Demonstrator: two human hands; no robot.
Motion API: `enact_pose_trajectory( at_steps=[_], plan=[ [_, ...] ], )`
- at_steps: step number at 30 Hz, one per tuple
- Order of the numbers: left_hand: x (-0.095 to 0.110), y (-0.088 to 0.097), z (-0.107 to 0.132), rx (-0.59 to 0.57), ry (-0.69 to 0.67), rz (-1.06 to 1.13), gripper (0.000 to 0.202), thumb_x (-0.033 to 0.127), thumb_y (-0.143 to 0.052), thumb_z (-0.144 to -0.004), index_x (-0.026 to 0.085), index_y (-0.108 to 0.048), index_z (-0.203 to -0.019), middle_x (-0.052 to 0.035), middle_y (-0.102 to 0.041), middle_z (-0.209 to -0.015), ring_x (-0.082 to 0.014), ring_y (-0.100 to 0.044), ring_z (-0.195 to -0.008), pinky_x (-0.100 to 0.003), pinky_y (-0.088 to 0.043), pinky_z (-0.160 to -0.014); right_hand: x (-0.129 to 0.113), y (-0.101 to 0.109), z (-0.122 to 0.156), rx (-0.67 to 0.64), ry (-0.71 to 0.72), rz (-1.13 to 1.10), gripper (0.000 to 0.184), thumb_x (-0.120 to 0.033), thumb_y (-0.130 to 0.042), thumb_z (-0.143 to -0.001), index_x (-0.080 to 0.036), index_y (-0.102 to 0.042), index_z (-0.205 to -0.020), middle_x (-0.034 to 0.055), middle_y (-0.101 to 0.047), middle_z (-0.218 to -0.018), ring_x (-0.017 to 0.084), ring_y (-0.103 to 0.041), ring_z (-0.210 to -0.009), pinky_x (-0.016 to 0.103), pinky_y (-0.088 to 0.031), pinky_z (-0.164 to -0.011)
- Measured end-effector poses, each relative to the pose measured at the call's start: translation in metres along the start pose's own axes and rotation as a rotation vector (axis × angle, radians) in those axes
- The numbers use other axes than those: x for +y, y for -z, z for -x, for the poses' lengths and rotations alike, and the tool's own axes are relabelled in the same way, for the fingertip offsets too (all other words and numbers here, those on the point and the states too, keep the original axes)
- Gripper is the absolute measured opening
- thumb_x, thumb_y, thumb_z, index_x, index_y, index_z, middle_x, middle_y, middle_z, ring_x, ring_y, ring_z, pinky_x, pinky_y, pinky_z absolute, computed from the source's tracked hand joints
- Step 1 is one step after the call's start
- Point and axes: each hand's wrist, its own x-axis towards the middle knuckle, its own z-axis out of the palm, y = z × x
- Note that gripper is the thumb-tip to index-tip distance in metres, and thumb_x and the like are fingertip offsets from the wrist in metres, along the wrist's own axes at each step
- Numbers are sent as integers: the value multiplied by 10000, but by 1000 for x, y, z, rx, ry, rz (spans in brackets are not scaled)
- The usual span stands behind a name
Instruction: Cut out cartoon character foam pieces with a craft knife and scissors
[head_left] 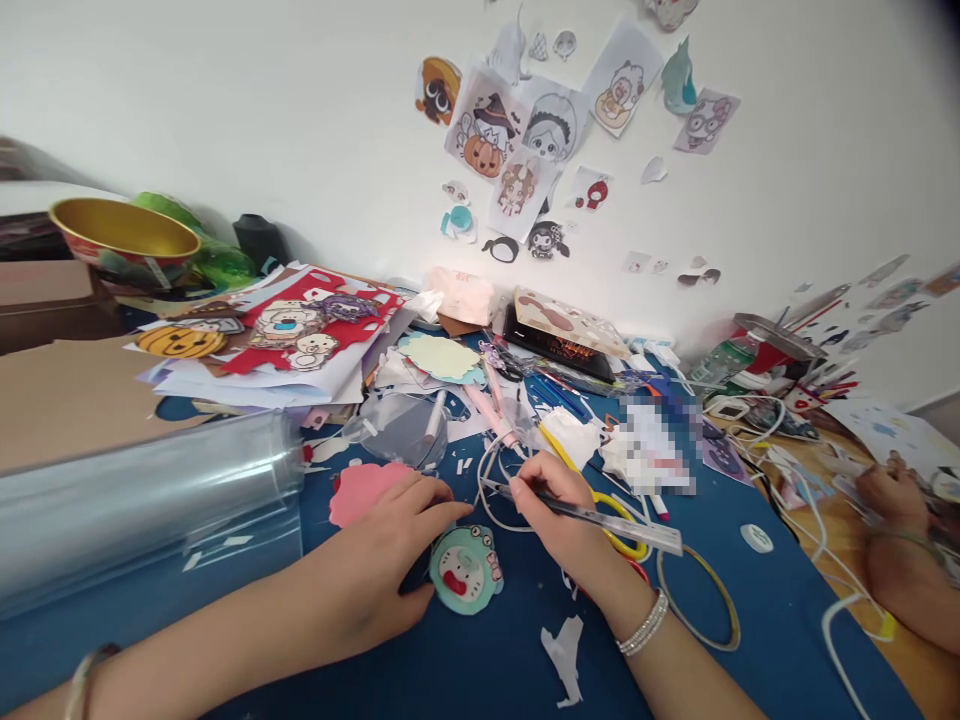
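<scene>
A round teal paper cutout with a white cartoon face, red mouth and pink bow lies on the blue tabletop. My left hand rests at its left edge, thumb and forefinger apart. Partly under the fingers of that hand is a pink scalloped paper piece. Between the fingers of my right hand is a slim pen with a clear barrel, its tip pointing left above the cutout. A white cable loop and yellow-handled scissors lie by my right hand.
A roll of clear film lies at left, below stacked papers and cutouts. Pens, scraps and a black box clutter the back. A tape ring and torn paper lie nearer. Another person's hand is at far right.
</scene>
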Motion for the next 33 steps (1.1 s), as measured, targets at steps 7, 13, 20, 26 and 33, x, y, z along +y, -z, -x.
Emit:
enact_pose_trajectory(
  at_steps=[7,13,20,26,33],
  plan=[
    [10,4,-3,-127,33,51,796,208,-767,-588,169,-432,-1308,-109,-485,-1253,-288,-430,-1183,-425,-385,-1010,-1,-1,6,88,18,-98,44,-240,-531,-853,-216,-537,-817,-6,-566,-691,132,-555,-596,247,-453,-532],
    [3,6,-5,-98,-59,69,786,319,-814,-576,117,-483,-1260,-129,-479,-1256,-276,-416,-1195,-391,-372,-1024,-8,4,15,90,199,-238,91,-158,-598,-799,-232,-546,-791,5,-602,-728,146,-601,-649,254,-496,-542],
    [-3,-7,-8,-3,-42,26,645,382,-825,-564,190,-604,-1138,-110,-487,-1230,-310,-420,-1176,-442,-390,-992,-20,-11,22,60,133,-323,145,-176,-580,-820,-225,-508,-704,-28,-539,-600,113,-522,-525,227,-393,-451],
    [-3,-17,-6,12,-42,37,721,455,-797,-566,184,-562,-1192,-128,-469,-1265,-344,-356,-1228,-529,-320,-1030,-21,-14,21,-14,160,-56,290,-176,-535,-835,-213,-396,-583,-49,-505,-535,87,-488,-472,205,-360,-449],
    [-4,-20,-9,73,-46,57,646,406,-829,-520,133,-582,-1050,-132,-509,-1206,-309,-400,-1185,-462,-352,-1008,-18,-24,16,-38,307,152,352,-121,-473,-825,-217,-256,-565,-80,-333,-476,61,-338,-396,187,-272,-385]
  ],
)
